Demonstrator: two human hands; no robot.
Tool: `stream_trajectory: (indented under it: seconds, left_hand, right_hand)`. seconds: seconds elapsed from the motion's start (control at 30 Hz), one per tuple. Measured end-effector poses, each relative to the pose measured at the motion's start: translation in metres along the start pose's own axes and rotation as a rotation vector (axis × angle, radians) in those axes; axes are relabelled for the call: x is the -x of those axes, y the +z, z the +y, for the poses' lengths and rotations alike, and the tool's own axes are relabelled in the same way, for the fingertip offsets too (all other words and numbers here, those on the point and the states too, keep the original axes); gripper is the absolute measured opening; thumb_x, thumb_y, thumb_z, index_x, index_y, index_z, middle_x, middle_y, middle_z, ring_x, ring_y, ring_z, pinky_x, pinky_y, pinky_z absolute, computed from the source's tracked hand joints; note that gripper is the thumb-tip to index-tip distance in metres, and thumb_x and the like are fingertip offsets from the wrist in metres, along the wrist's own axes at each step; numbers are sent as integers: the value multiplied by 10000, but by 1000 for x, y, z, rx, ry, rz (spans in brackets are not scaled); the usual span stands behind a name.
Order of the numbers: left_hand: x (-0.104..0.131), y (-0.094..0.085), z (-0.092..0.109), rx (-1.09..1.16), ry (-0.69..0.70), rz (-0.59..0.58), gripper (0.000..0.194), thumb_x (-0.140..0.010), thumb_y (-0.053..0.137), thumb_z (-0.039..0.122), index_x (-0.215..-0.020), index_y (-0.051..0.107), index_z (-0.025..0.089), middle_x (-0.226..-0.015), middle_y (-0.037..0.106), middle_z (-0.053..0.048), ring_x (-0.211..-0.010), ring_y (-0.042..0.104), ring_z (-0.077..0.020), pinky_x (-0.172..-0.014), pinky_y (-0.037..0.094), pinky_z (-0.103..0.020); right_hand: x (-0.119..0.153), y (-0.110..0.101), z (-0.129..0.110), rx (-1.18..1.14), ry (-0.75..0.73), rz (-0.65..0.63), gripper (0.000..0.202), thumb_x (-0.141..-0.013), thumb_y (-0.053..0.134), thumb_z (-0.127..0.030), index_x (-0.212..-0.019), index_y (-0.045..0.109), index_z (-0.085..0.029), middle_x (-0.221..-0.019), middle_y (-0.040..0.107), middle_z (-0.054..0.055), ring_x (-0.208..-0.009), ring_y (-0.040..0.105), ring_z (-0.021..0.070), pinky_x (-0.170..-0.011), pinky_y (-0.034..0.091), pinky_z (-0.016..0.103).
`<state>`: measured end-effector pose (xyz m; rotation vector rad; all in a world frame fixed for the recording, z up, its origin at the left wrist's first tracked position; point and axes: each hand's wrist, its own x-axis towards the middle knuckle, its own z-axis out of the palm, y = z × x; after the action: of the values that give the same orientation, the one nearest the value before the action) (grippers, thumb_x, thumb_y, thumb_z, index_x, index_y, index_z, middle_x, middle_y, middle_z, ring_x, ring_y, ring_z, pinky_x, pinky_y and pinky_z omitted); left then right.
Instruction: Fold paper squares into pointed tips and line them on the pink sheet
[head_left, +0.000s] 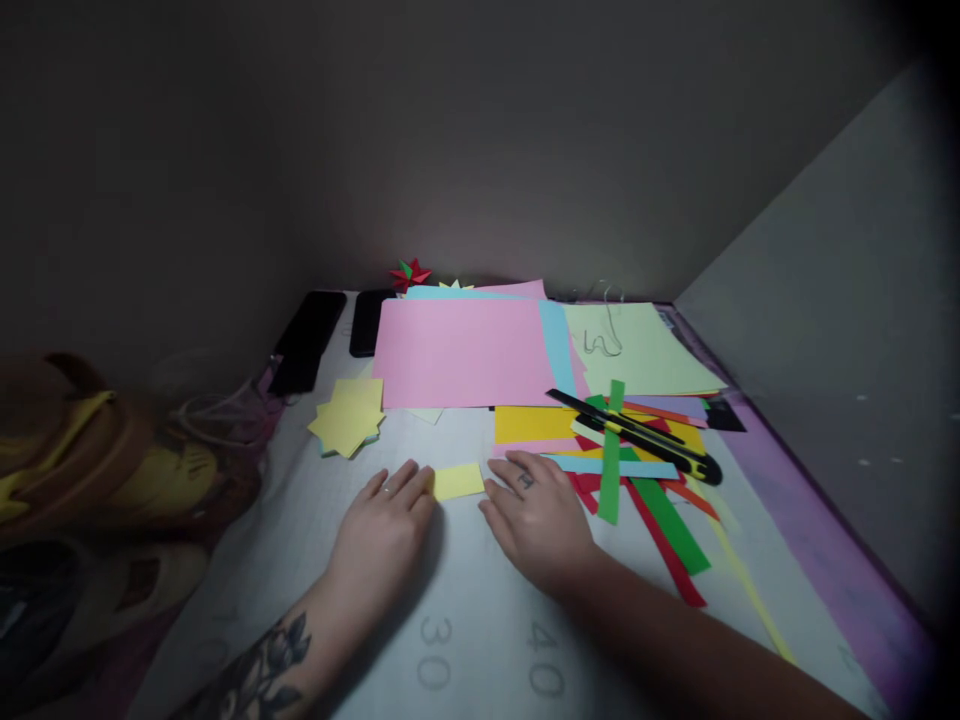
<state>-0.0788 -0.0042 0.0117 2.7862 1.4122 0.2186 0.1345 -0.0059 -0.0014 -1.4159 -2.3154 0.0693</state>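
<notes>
A small pale yellow paper rectangle (459, 482) lies on the white table between my hands. My left hand (386, 520) rests palm down at its left end, fingers slightly bent and apart, with the index fingertip touching the paper; the thumb is hidden. At the right end, the fingertips of my right hand (541, 515) meet or nearly meet the paper's edge, its fingers spread low over the table. Left of my hands sits a stack of yellow square papers (349, 415), fanned at angles. Right of them, a black and yellow utility knife (645, 437) lies across coloured paper strips (667, 520).
Pink sheets (461, 350), light blue sheets (556, 350) and pale green sheets (637, 345) lie behind. Two dark phones (313, 325) and a red-green paper star (410, 274) are near the wall. Bags or pouches (112, 450) crowd the left side.
</notes>
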Motion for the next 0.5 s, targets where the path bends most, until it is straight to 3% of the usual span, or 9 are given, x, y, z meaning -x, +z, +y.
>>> stream_trajectory:
  seconds: [0.07, 0.13, 0.2, 0.27, 0.37, 0.43, 0.5]
  left_hand:
    - [-2, 1, -3, 105, -116, 13, 374, -780, 418, -13, -1048, 637, 129, -1131, 687, -126, -1036, 637, -273, -875, 515, -447]
    - [-5, 1, -4, 234, -227, 21, 307, -817, 454, 45, -1077, 594, 130, -1066, 689, -127, -975, 639, -257, -837, 526, -421]
    - [-7, 2, -4, 349, -263, 39, 292, -822, 525, 108, -1111, 557, 143, -1066, 668, -120, -998, 612, -256, -844, 519, -418]
    - [-9, 4, -3, 429, -242, 70, 372, -795, 583, 119, -1159, 524, 161, -1104, 645, -109, -1054, 577, -257, -887, 498, -430]
    - [-8, 7, -3, 498, -212, 112, 412, -783, 579, 78, -1176, 508, 181, -1078, 641, -88, -1027, 572, -236, -870, 496, -419]
    - [-8, 6, -3, 520, -195, 111, 319, -790, 576, 82, -1093, 541, 177, -1001, 646, -74, -957, 578, -225, -818, 504, -401]
    - [-7, 3, -2, 528, -151, 80, 169, -807, 595, 134, -970, 570, 170, -935, 646, -67, -944, 571, -232, -807, 497, -403]
  right_hand:
    - [-3, 1, 2, -93, 76, -25, 129, -855, 564, -214, -893, 673, -157, -970, 680, 111, -975, 556, 276, -868, 442, 443]
    - [-7, 5, 5, -169, 136, -40, 207, -827, 598, -222, -1015, 633, -142, -1040, 644, 131, -1031, 534, 286, -899, 449, 451]
    - [-9, 10, 6, -216, 141, -42, 398, -797, 641, -245, -1171, 562, -132, -1183, 588, 152, -1163, 466, 314, -978, 413, 491]
    - [-10, 15, 8, -247, 124, -52, 458, -778, 669, -253, -1208, 543, -157, -1252, 550, 144, -1241, 405, 327, -1022, 380, 517]
    - [-9, 19, 8, -281, 61, -26, 248, -789, 652, -197, -1035, 622, -197, -1213, 565, 111, -1255, 395, 309, -1030, 378, 504]
    - [-8, 18, 8, -265, -25, 28, 128, -804, 610, -133, -902, 646, -207, -1155, 581, 94, -1214, 420, 294, -1012, 390, 485]
    - [-7, 17, 7, -212, -115, 79, 161, -811, 566, -81, -816, 655, -215, -1074, 597, 77, -1103, 470, 274, -953, 421, 454]
